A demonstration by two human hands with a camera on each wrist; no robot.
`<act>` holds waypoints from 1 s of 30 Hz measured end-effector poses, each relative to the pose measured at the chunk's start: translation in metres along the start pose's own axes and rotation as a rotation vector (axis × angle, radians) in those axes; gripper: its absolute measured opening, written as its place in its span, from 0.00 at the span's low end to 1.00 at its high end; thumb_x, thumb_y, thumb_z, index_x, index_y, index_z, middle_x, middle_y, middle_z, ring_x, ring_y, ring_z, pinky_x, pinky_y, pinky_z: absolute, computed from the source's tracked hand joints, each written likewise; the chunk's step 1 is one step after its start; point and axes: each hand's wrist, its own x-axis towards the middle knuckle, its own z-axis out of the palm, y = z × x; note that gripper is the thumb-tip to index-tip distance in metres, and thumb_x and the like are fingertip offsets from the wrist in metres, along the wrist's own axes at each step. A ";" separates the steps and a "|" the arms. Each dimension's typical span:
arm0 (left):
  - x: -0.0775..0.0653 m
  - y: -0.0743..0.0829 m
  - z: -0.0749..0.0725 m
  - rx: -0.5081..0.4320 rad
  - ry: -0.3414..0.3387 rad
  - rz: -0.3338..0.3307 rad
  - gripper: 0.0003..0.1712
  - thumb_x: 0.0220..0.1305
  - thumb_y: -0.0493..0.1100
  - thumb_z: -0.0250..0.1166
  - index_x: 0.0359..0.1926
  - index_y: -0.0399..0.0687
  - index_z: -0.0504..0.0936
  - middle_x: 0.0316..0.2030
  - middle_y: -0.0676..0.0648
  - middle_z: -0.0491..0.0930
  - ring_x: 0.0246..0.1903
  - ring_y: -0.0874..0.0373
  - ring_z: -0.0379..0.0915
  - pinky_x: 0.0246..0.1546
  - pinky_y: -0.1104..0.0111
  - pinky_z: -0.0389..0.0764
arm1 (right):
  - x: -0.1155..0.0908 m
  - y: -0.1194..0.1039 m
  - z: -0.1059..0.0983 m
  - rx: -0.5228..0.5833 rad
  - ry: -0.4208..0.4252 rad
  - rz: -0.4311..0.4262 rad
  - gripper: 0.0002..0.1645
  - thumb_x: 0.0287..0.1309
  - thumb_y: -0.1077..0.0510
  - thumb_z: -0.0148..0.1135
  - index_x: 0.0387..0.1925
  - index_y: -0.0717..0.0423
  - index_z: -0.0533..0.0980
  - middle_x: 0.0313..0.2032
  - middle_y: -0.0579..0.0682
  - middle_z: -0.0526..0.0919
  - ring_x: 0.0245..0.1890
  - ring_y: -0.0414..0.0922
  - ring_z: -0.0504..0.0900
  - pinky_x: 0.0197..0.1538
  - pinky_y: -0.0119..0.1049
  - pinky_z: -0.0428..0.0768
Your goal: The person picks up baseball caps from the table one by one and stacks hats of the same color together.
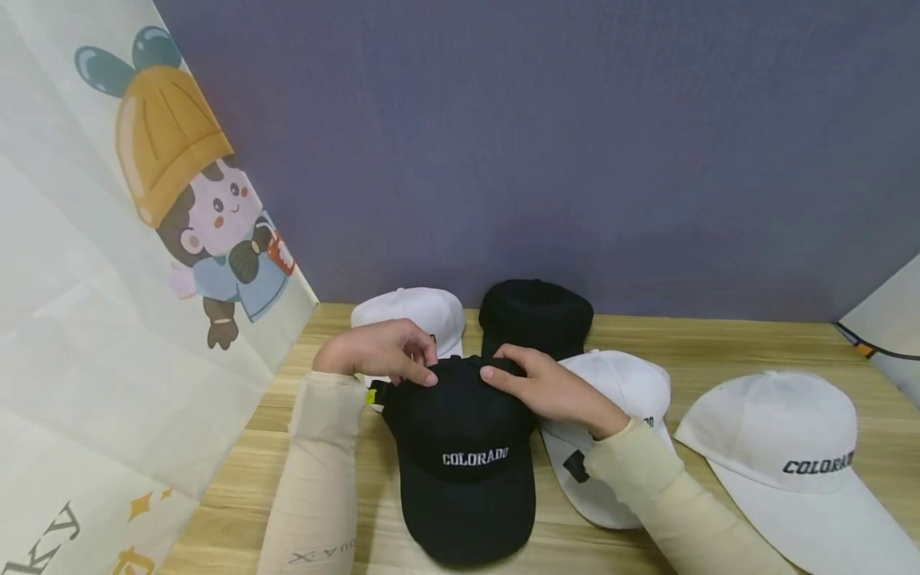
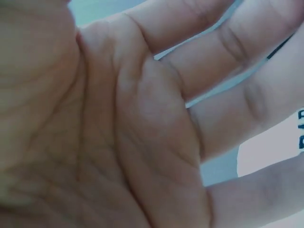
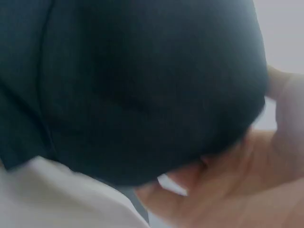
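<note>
Your hands are set close together at the top of the front black cap (image 1: 463, 431), in the near middle of the bench (image 1: 762, 343), its brim towards you. Your left hand (image 1: 381, 349) pinches the crown's upper left edge, thumb in front and fingers bent behind; your right hand (image 1: 553, 387) grips the other side, thumb on the upper crown, fingers tucked behind. Whether the brim touches the bench or hangs just above, you cannot tell. On the left, a strip of bench shows between the brim and your left sleeve (image 1: 316, 471); on the right, only a narrow wedge separates it from the brim of the middle white cap (image 1: 621, 383), which your right forearm crosses. Behind, the rear black cap (image 1: 535, 315) sits by the bench's back edge, against the blue-grey panel (image 1: 561, 160), and the rear white cap (image 1: 413, 307) stands partly hidden by your left hand. The right-hand white cap (image 1: 791, 447) lies just beside the middle one, its brim running past the frame's edge; more bench shows behind it. The pale side wall (image 1: 72, 359) bounds the bench's left edge at a slant.
</note>
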 end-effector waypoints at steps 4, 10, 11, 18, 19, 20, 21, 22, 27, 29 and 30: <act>-0.001 -0.002 -0.001 -0.011 0.012 -0.012 0.09 0.50 0.45 0.68 0.30 0.48 0.77 0.25 0.48 0.74 0.26 0.54 0.71 0.30 0.56 0.73 | -0.002 0.003 -0.006 -0.047 -0.105 -0.009 0.23 0.58 0.33 0.49 0.46 0.43 0.68 0.40 0.42 0.74 0.41 0.41 0.73 0.46 0.38 0.68; -0.003 -0.003 -0.002 0.017 0.032 -0.013 0.08 0.50 0.45 0.68 0.29 0.49 0.77 0.26 0.50 0.75 0.26 0.55 0.69 0.28 0.62 0.72 | -0.006 0.008 -0.014 -0.011 -0.224 -0.055 0.26 0.56 0.36 0.54 0.52 0.39 0.63 0.46 0.41 0.72 0.46 0.38 0.72 0.49 0.36 0.67; -0.003 -0.003 -0.002 0.016 0.034 -0.017 0.08 0.50 0.45 0.68 0.29 0.49 0.77 0.26 0.50 0.75 0.27 0.56 0.69 0.28 0.62 0.71 | -0.006 0.009 -0.015 -0.009 -0.235 -0.064 0.27 0.55 0.36 0.55 0.53 0.38 0.62 0.47 0.41 0.71 0.47 0.38 0.71 0.50 0.36 0.66; 0.000 -0.008 -0.002 0.004 0.014 -0.040 0.09 0.51 0.45 0.67 0.29 0.48 0.76 0.28 0.48 0.74 0.28 0.57 0.68 0.29 0.60 0.72 | -0.004 0.013 -0.015 -0.042 -0.231 -0.057 0.35 0.52 0.34 0.57 0.60 0.35 0.59 0.54 0.39 0.64 0.54 0.38 0.65 0.54 0.35 0.62; 0.000 -0.009 -0.002 0.009 0.009 -0.032 0.09 0.51 0.45 0.67 0.29 0.47 0.76 0.27 0.48 0.73 0.27 0.57 0.67 0.28 0.61 0.71 | -0.004 0.013 -0.014 -0.031 -0.234 -0.054 0.36 0.53 0.35 0.57 0.61 0.35 0.58 0.55 0.39 0.64 0.55 0.38 0.65 0.54 0.35 0.62; 0.001 -0.009 -0.002 0.013 0.005 -0.022 0.09 0.52 0.45 0.67 0.29 0.47 0.76 0.27 0.48 0.73 0.25 0.57 0.66 0.27 0.63 0.70 | -0.004 0.013 -0.014 -0.022 -0.236 -0.053 0.37 0.53 0.35 0.57 0.62 0.35 0.57 0.56 0.39 0.64 0.55 0.38 0.64 0.55 0.36 0.61; 0.002 -0.010 -0.002 0.016 0.001 -0.010 0.09 0.52 0.45 0.66 0.29 0.47 0.76 0.27 0.48 0.73 0.24 0.57 0.66 0.26 0.64 0.69 | -0.004 0.014 -0.014 -0.017 -0.239 -0.052 0.37 0.53 0.35 0.57 0.62 0.34 0.56 0.57 0.38 0.64 0.56 0.37 0.64 0.55 0.36 0.61; 0.002 -0.010 -0.002 0.019 0.000 0.003 0.08 0.52 0.44 0.66 0.29 0.47 0.76 0.26 0.48 0.73 0.24 0.57 0.66 0.26 0.66 0.68 | -0.003 0.015 -0.014 -0.011 -0.244 -0.052 0.38 0.53 0.35 0.57 0.63 0.34 0.56 0.57 0.38 0.64 0.56 0.37 0.64 0.56 0.36 0.61; 0.004 -0.012 -0.003 0.043 0.006 0.054 0.08 0.52 0.45 0.67 0.29 0.48 0.76 0.27 0.50 0.74 0.23 0.58 0.68 0.26 0.67 0.66 | -0.002 0.017 -0.013 0.018 -0.277 -0.050 0.39 0.54 0.36 0.56 0.65 0.30 0.52 0.59 0.35 0.63 0.58 0.36 0.63 0.57 0.36 0.59; 0.005 -0.012 -0.003 0.046 0.006 0.067 0.08 0.52 0.44 0.67 0.29 0.48 0.76 0.27 0.50 0.74 0.25 0.58 0.69 0.27 0.67 0.67 | -0.001 0.018 -0.012 0.035 -0.287 -0.053 0.39 0.55 0.37 0.56 0.65 0.30 0.51 0.60 0.35 0.62 0.59 0.36 0.62 0.58 0.36 0.59; 0.005 -0.012 -0.002 0.045 0.005 0.072 0.08 0.52 0.44 0.66 0.29 0.48 0.75 0.28 0.50 0.75 0.25 0.58 0.70 0.27 0.66 0.67 | -0.001 0.019 -0.011 0.045 -0.292 -0.053 0.39 0.55 0.37 0.56 0.66 0.30 0.51 0.60 0.35 0.62 0.60 0.36 0.61 0.58 0.36 0.58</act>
